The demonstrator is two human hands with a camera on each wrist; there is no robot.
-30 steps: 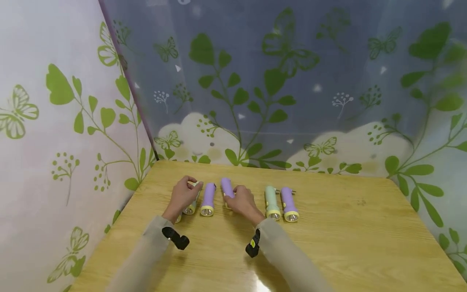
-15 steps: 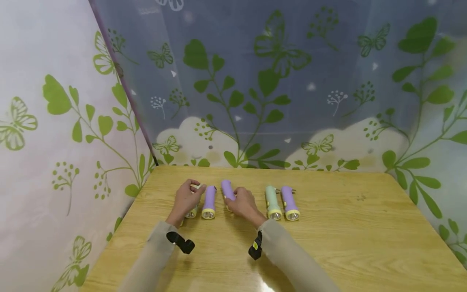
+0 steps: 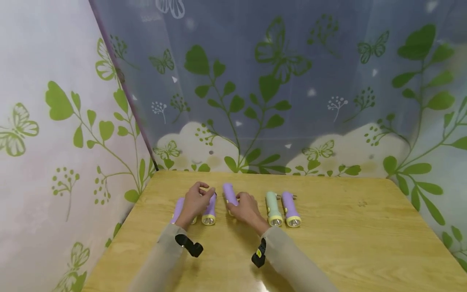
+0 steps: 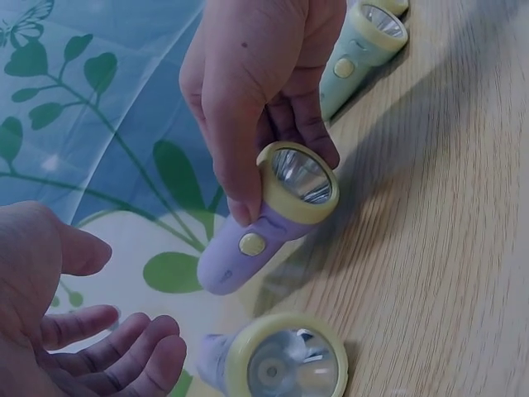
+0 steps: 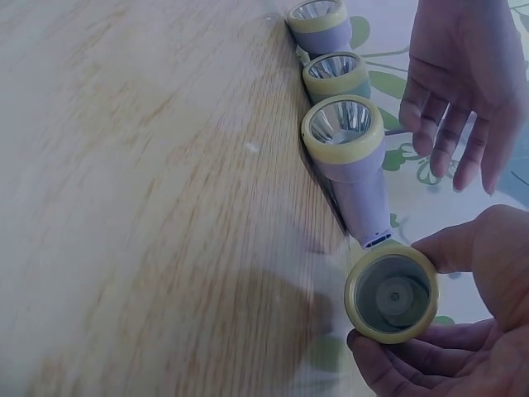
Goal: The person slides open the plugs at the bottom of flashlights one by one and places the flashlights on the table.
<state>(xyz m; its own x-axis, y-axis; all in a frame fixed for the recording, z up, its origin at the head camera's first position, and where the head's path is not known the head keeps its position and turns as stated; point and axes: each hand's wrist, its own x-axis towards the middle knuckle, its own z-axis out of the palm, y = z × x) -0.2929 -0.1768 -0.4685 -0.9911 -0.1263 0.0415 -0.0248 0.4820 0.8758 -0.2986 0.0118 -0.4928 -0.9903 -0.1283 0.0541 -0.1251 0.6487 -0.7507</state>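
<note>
A purple flashlight with a pale yellow head (image 4: 302, 207) is gripped by my right hand (image 3: 247, 209), thumb on its body near the round button. The left wrist view shows its lens tilted up towards the camera. My left hand (image 3: 197, 202) hovers over the left flashlights with fingers loosely bent and nothing between them. Closest to its fingertips lies another purple flashlight (image 3: 209, 213), lens facing me. Under that hand, a flashlight with a yellow rim (image 3: 194, 221) is mostly hidden. A further purple flashlight (image 3: 177, 210) lies left of the hand, partly covered by it.
To the right of my right hand, a mint green flashlight (image 3: 272, 205) and a purple flashlight (image 3: 290, 207) lie side by side, lenses towards me. The wooden table (image 3: 365, 235) is bordered by a leaf-patterned cloth (image 3: 233, 81) behind and at both sides.
My left hand has moved right, from the green flashlight towards the purple one beside it, uncovering the leftmost purple flashlight. My right hand keeps its grip in nearly the same place.
</note>
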